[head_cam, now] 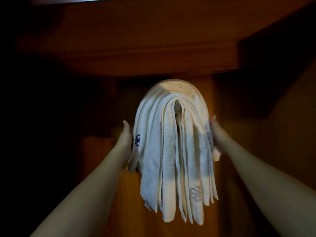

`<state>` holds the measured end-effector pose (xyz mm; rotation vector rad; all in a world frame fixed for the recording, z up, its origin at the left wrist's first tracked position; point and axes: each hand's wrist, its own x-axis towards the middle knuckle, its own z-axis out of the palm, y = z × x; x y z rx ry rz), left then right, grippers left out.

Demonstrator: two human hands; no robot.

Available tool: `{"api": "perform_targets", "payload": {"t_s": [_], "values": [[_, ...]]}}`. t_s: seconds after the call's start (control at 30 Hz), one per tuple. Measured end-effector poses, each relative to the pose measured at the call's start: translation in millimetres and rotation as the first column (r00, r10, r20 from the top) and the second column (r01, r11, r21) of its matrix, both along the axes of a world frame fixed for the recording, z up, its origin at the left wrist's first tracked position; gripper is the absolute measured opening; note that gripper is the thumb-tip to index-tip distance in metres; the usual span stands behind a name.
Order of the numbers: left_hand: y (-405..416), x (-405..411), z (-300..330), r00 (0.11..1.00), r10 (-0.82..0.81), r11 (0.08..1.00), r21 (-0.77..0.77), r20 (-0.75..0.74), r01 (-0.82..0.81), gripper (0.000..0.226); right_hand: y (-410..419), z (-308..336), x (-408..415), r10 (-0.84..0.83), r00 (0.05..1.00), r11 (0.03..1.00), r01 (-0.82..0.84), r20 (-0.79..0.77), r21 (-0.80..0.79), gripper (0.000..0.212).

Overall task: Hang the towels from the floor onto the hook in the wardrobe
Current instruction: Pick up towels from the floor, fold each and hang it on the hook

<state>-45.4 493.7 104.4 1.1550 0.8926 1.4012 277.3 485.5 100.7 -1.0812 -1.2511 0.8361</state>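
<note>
Towels [172, 151], white soft terry with embroidered flowers, drape thickly folded over a small metal hook [177, 108] inside the dark wooden wardrobe [153, 48]. Left hand [127, 144] and right hand [215, 139] press flat against the stack's sides; it looks bulky and floppy.

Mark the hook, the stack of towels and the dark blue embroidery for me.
hook [177, 108]: head view, on its metal tip showing between the folds.
stack of towels [171, 151]: head view, on the front hanging fold.
dark blue embroidery [137, 140]: head view, on the stitched motif at the stack's left side.
</note>
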Motion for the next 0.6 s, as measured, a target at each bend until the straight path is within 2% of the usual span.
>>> {"api": "perform_targets", "payload": {"t_s": [0.1, 0.17, 0.27, 0.37, 0.47, 0.6], "values": [[7, 18, -25, 0.993, -0.103, 0.993, -0.053, 0.066, 0.106, 0.094, 8, -28, -18, 0.055, 0.989, 0.998, -0.058, -0.138, -0.021, 0.065], [6, 29, -37, 0.981, -0.143, 0.987, -0.059, 0.130, 0.151, 0.096, 10, -41, -22, 0.098, 0.973, 0.994, -0.108, -0.210, -0.035, 0.072], [-4, 40, -44, 0.974, -0.168, 0.984, -0.026, 0.151, 0.173, 0.090, 6, -52, -31, 0.174, 0.947, 0.979, -0.197, -0.270, -0.059, 0.082], [-16, 42, -46, 0.985, -0.130, 0.991, -0.026, 0.113, 0.134, 0.087, 1, -54, -31, 0.163, 0.961, 0.976, -0.190, -0.222, -0.103, 0.092], [-27, 30, -49, 0.989, -0.134, 0.991, -0.021, 0.056, 0.135, 0.094, -14, -49, -21, 0.128, 0.980, 0.980, -0.148, -0.152, -0.131, 0.094], [-51, 13, -54, 0.996, -0.087, 0.996, -0.032, -0.002, 0.087, 0.095, -47, -46, -12, 0.051, 0.989, 0.989, -0.069, -0.141, -0.130, 0.094]]}}
